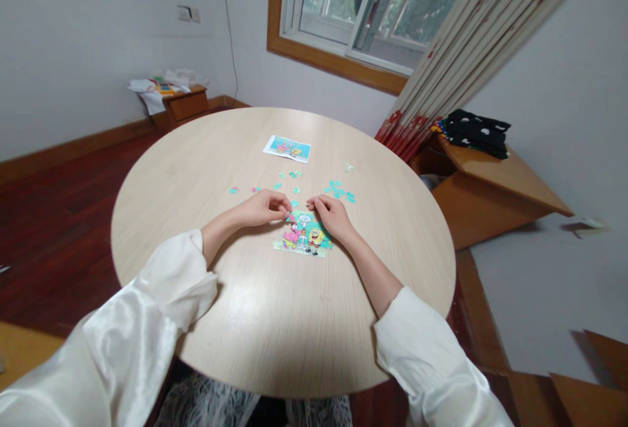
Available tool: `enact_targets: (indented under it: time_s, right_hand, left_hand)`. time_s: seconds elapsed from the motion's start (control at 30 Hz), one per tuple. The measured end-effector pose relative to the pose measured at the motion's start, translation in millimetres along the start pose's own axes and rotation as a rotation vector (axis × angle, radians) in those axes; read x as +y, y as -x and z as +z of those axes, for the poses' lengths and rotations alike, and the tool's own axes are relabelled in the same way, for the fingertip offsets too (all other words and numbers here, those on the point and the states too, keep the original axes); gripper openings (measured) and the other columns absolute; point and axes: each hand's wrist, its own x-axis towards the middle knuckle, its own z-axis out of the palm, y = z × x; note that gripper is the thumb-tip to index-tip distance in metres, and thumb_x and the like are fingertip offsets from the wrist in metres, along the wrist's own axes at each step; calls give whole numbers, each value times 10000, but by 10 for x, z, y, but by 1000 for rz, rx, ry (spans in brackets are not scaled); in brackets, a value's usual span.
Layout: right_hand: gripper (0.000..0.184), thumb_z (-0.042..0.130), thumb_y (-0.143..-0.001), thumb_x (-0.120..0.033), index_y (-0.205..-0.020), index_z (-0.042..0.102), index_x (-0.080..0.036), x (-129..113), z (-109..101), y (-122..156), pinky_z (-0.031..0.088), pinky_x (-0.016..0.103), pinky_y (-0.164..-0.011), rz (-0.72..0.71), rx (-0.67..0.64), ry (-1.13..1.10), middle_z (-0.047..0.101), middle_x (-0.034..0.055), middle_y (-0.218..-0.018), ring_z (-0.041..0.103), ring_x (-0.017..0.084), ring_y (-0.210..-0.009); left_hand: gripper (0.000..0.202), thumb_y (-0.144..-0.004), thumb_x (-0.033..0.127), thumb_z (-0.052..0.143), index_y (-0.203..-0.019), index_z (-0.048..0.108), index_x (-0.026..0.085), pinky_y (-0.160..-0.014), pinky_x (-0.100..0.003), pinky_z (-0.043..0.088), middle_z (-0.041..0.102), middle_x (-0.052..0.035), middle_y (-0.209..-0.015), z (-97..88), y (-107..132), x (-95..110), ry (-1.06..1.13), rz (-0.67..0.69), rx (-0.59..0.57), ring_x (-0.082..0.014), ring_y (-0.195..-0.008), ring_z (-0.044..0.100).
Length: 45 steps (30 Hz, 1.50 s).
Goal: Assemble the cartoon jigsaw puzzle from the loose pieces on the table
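A partly assembled cartoon jigsaw puzzle (305, 237) lies on the round pale wooden table (255, 322). My left hand (262, 208) rests at the puzzle's upper left edge, fingers curled in a pinch on a small piece I cannot make out clearly. My right hand (331, 214) sits at the puzzle's upper right edge, fingers curled and pressed down on it. Loose teal puzzle pieces (338, 189) are scattered just beyond both hands. A printed reference picture (287, 148) lies farther back on the table.
A low wooden stand with papers (169, 93) is against the far left wall. At the right a slanted wooden board (495, 178) carries black dotted cloth (475, 131), beside a curtain (466, 54) and a window (363, 2). The floor is dark wood.
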Motion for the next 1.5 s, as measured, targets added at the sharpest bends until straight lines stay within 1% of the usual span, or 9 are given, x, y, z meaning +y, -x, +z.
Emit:
enact_targets:
  time_s: [0.23, 0.47, 0.7, 0.8, 0.9, 0.97, 1.13, 1.33, 1.5]
  right_hand:
    - [267, 458, -872, -311, -812, 676, -169, 2, -4, 3, 469, 314, -786, 0, -1, 6, 699, 41, -757, 647, 173, -767]
    - [259, 461, -870, -287, -805, 683, -171, -7, -3, 4, 474, 305, -771, 3, 7, 0, 699, 35, -746, 642, 165, -762]
    - [257, 471, -868, -304, -797, 681, -175, -11, -4, 1, 467, 307, -783, 4, 4, 1, 700, 36, -753, 646, 167, -768]
    - [258, 463, -864, -283, -799, 685, -169, -14, -4, -1, 465, 316, -787, 6, 5, 8, 700, 40, -752, 643, 171, -767]
    - [258, 459, -861, -270, -803, 688, -166, -15, -5, -2, 467, 315, -780, 3, 4, 15, 700, 41, -748, 640, 172, -766]
    - [256, 460, -863, -272, -801, 687, -171, -13, -5, -2, 468, 312, -779, 3, 4, 16, 701, 37, -747, 638, 169, -768]
    - [261, 469, -870, -308, -796, 682, -176, 0, -5, -2, 469, 315, -778, -2, 8, 5, 702, 39, -753, 642, 173, -767]
    - [268, 473, -869, -326, -797, 686, -181, 10, -3, -3, 472, 309, -772, -1, 5, -2, 702, 32, -747, 642, 168, -762]
    - [273, 475, -872, -338, -805, 683, -174, 10, -4, -3, 473, 322, -786, 5, 2, -1, 703, 40, -756, 644, 177, -769]
  left_hand:
    - [104, -721, 217, 611, -755, 568, 128, -640, -253, 414, 656, -44, -709, -4, 22, 35, 7, -38, 4, -130, -684, 612]
    - [110, -714, 220, 639, -729, 572, 134, -645, -240, 430, 655, -32, -709, -17, -2, -14, 32, 17, 3, -116, -692, 604]
    - [69, -731, 175, 613, -701, 571, 128, -655, -248, 431, 609, -9, -689, -14, 5, 12, -15, 33, 25, -95, -655, 550]
    - [50, -731, 162, 597, -761, 585, 124, -676, -258, 437, 624, -21, -730, -19, 0, 3, -4, 44, 34, -109, -694, 576]
    - [159, -751, 181, 589, -887, 635, 113, -677, -263, 440, 657, -42, -769, -28, -7, -2, -38, 59, 27, -118, -705, 583]
    - [190, -763, 204, 592, -914, 659, 109, -683, -265, 444, 678, -57, -791, -29, -8, 0, -61, 60, 10, -125, -716, 592]
    - [159, -741, 193, 603, -851, 670, 100, -686, -257, 461, 703, -80, -811, -22, -5, -13, -42, 28, -6, -134, -735, 620]
    - [155, -704, 181, 614, -820, 675, 100, -604, -214, 412, 695, -46, -734, -40, -7, -45, -56, 23, -57, -98, -645, 581]
    - [133, -685, 179, 611, -781, 667, 106, -606, -213, 407, 692, -45, -736, -36, -6, -24, -47, 11, -54, -99, -653, 577]
